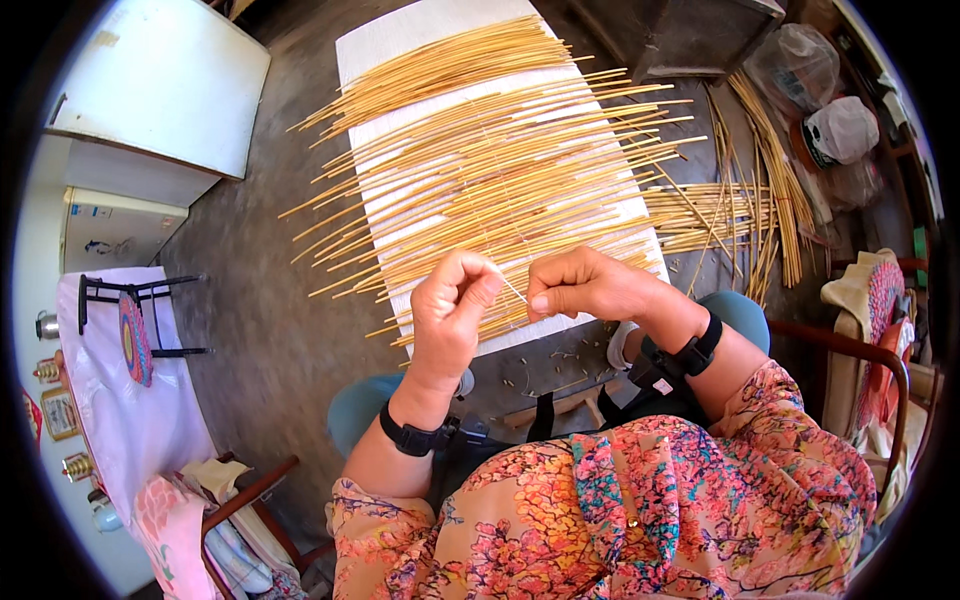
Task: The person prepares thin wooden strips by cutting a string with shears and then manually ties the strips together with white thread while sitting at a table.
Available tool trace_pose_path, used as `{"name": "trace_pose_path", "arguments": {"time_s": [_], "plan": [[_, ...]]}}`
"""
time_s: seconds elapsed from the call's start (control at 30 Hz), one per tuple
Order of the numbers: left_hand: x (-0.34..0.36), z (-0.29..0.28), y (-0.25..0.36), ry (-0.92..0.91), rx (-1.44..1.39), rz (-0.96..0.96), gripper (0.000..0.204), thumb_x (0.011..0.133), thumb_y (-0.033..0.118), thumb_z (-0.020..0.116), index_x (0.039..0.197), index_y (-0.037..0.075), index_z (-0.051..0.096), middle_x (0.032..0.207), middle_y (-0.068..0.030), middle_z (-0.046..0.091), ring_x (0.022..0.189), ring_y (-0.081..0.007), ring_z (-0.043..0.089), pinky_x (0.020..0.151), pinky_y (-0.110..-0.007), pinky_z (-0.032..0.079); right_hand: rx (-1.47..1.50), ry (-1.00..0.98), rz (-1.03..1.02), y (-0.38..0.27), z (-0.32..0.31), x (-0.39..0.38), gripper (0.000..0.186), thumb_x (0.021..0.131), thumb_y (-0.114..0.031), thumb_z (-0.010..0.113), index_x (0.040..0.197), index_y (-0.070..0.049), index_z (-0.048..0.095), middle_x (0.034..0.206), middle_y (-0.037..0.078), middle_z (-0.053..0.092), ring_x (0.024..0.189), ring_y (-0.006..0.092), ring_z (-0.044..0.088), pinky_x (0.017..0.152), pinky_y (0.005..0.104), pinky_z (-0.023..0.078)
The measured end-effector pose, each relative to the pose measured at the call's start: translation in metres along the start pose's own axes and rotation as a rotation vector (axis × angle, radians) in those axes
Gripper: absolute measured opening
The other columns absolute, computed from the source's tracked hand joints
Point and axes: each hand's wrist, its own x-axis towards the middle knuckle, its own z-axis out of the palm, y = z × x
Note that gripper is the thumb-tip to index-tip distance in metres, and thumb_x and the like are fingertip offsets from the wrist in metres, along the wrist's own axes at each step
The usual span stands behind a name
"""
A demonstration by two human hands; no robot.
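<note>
We find left hand (452, 308) and right hand (588, 284) each with grip pinched on a white thread (514, 290), straight at frame centre, over stalks (520, 188) laid across the white surface (420, 24). We judge that overpulling could snap it, or skew the stalks if tied.

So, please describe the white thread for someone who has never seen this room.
Find the big white board under the yellow sticks. Toward its near end, the left hand and right hand hold a white thread between them. Unlike the sticks, it is white, very thin and pulled straight.
</note>
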Motion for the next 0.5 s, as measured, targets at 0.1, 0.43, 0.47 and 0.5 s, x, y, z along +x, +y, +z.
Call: {"name": "trace_pose_path", "arguments": {"time_s": [0.1, 0.43, 0.47, 0.5], "plan": [[0.004, -0.005, 0.000, 0.043, -0.056, -0.014, 0.007, 0.086, 0.005, 0.059, 0.081, 0.003, 0.056, 0.067, 0.0031, 0.050, 0.061, -0.0033, 0.043, 0.055, -0.018, 0.034, 0.115, -0.027, -0.037, -0.002, 0.003, 0.001, 0.015, 0.087, -0.018, 0.060, 0.084, -0.004, 0.063, 0.073, -0.003, 0.060, 0.063, 0.0040, 0.047, 0.056, 0.0201, 0.039], [0.008, -0.018, 0.005, -0.044, -0.304, -0.204, 0.006, 0.085, 0.008, 0.060, 0.081, 0.005, 0.056, 0.064, 0.0024, 0.051, 0.056, -0.0028, 0.042, 0.049, -0.016, 0.030, 0.055, 0.189, -0.119, 0.010, 0.011, 0.008, 0.011, 0.079, -0.011, 0.070, 0.077, -0.003, 0.063, 0.067, -0.004, 0.055, 0.064, 0.0031, 0.047, 0.056, 0.0203, 0.039], [0.009, -0.020, 0.005, -0.060, -0.341, -0.244, 0.006, 0.085, 0.008, 0.060, 0.081, 0.005, 0.057, 0.063, 0.0022, 0.051, 0.055, -0.0027, 0.042, 0.047, -0.016, 0.029, 0.058, 0.201, -0.105, 0.009, 0.011, 0.008, 0.010, 0.079, -0.009, 0.070, 0.076, -0.003, 0.062, 0.068, -0.004, 0.053, 0.064, 0.0032, 0.047, 0.056, 0.0203, 0.038], [0.010, -0.022, 0.005, -0.067, -0.344, -0.246, 0.006, 0.084, 0.009, 0.060, 0.081, 0.005, 0.057, 0.063, 0.0020, 0.051, 0.054, -0.0027, 0.042, 0.046, -0.016, 0.028, 0.060, 0.214, -0.091, 0.006, 0.010, 0.007, 0.010, 0.079, -0.008, 0.069, 0.075, -0.003, 0.061, 0.068, -0.004, 0.052, 0.064, 0.0034, 0.046, 0.056, 0.0202, 0.037]]}}
